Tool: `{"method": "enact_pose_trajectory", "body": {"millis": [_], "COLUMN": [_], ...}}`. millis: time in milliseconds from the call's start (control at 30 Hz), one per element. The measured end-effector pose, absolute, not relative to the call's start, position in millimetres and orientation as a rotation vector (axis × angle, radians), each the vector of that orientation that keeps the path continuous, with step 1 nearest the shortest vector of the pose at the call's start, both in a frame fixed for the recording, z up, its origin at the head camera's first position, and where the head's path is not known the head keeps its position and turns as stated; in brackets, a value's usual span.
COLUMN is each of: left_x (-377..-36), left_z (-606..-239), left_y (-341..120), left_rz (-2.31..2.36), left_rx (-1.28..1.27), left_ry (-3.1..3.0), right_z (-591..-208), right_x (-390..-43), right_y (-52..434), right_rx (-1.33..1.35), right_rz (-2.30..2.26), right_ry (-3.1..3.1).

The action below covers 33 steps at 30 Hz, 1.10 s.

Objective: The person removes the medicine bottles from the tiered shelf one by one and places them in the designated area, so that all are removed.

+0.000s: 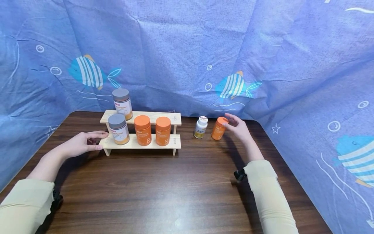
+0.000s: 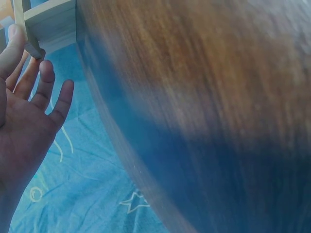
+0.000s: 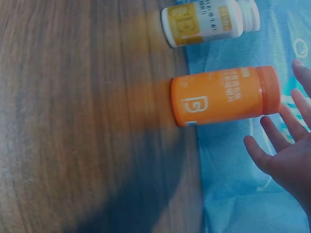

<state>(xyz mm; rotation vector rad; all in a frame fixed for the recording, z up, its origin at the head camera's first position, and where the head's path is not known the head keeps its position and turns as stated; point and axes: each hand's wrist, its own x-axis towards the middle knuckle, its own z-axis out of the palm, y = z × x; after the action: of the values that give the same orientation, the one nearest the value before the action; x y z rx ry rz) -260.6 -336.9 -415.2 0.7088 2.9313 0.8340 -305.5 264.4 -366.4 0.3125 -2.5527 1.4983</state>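
"What's nearest?"

"A dark brown wood-grain worktop (image 1: pixel 163 188). Beyond, the left hand's (image 1: pixel 79 143) grip pinches the left end of a pale wooden two-step rack (image 1: pixel 175 140) bearing orange jars (image 1: pixel 143 130) and grey-lidded clear jars (image 1: pixel 119 129)."

"The right hand (image 1: pixel 238 127)?"

"Its grip is loose, fingers spread beside the lid of an upright orange plastic bottle (image 1: pixel 218 130) on the worktop; whether they touch, I can't tell. Left of that bottle stands a small white-and-yellow bottle (image 1: pixel 200 128). Behind hangs blue fish-patterned cloth (image 1: pixel 175 55)."
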Motion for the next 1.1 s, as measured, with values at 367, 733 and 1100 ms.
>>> {"method": "enact_pose_trajectory", "body": {"millis": [367,733,1100], "left_x": [-260.5,-260.4,-260.3], "left_z": [-415.4,-416.1,-415.2], "left_y": [-335.5,-337.4,-337.3], "left_rz": [0.832,0.848,0.839], "left_rx": [0.731,0.751,0.761], "left_ry": [2.937,2.952,2.958], "right_z": [-355.5,-313.3,-303.3], "right_x": [-309.2,-287.5,-298.5], "right_y": [264.4,235.6,225.1], "right_rx": [0.293,0.357,0.401], "right_rz": [1.469,1.493,1.459], "right_ry": [-2.561,-2.547,-2.567]}}
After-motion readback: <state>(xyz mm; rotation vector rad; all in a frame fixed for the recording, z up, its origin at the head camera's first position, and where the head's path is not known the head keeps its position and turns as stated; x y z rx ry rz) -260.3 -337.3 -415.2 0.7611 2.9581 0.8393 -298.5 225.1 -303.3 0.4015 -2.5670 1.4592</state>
